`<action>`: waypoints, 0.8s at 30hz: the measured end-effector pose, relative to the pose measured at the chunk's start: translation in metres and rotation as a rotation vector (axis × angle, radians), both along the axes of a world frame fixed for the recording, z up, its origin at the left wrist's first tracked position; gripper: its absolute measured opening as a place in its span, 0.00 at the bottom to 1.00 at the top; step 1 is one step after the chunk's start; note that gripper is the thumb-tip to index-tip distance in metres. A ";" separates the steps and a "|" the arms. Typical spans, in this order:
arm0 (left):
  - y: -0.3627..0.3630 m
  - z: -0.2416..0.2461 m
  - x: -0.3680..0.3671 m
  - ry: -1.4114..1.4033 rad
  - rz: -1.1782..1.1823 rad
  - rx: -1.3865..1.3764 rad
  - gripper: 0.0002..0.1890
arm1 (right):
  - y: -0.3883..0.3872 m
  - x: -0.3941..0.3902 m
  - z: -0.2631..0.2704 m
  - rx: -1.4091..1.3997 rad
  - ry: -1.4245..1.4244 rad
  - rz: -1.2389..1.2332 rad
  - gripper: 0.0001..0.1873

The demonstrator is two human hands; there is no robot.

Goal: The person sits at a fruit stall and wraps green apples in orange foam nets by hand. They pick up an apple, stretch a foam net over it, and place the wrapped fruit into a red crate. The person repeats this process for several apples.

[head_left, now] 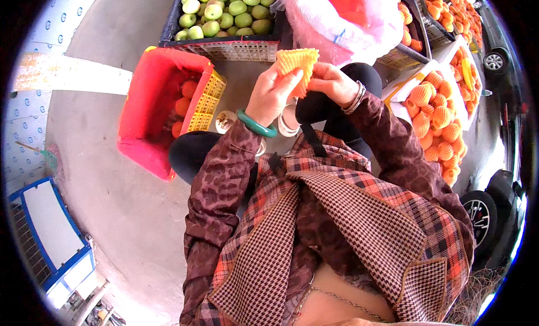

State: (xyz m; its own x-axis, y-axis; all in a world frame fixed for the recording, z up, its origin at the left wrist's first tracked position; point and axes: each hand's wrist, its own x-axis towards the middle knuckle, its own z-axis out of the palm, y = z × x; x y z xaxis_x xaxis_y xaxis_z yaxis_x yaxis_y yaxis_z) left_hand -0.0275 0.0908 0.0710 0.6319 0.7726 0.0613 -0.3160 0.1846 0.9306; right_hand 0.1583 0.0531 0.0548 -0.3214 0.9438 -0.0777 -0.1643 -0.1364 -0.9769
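Between my two hands is an orange-yellow ribbed foam fruit net [297, 67], held up over my knees. My left hand [271, 90], with a green bangle at the wrist, grips its left side, thumb across the front. The fingers of my right hand [334, 84] pinch its right edge. Whether anything is inside the net, I cannot tell. Beyond my hands stands a dark-lined crate [219, 43] of green apples [225, 19]. Beside it, a large plastic bag [320, 35] has its mouth spread, with orange-red showing inside.
A red-lined yellow crate [145, 111] with a few orange-red fruits [183, 107] lies left of my knees. On the right, a white box [393, 94] holds net-wrapped fruits [440, 111]. More filled crates [410, 52] stand behind it. Cars [497, 44] are parked at far right.
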 end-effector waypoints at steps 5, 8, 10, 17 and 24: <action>-0.015 -0.005 -0.013 0.240 0.143 0.245 0.15 | -0.025 -0.022 0.046 0.583 -0.624 -0.604 0.12; -0.027 -0.001 -0.010 0.278 0.168 0.348 0.15 | -0.028 -0.027 0.064 0.899 -0.814 -0.466 0.14; -0.038 -0.006 -0.008 0.276 0.164 0.401 0.16 | -0.030 -0.031 0.059 0.858 -0.953 -0.453 0.13; -0.068 -0.003 -0.018 0.142 -0.028 -0.099 0.24 | -0.047 -0.019 0.039 0.700 -0.835 -0.327 0.08; -0.073 -0.001 -0.032 0.056 0.080 -0.032 0.23 | -0.061 -0.022 0.017 0.277 0.054 -0.044 0.06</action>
State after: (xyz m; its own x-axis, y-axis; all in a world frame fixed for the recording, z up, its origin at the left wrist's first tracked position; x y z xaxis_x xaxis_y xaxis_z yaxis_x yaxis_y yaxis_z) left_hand -0.0594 0.0175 0.0699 0.5698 0.8218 0.0025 -0.2789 0.1906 0.9412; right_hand 0.1367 -0.0074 0.0715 -0.2761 0.9399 0.2009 -0.2166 0.1428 -0.9658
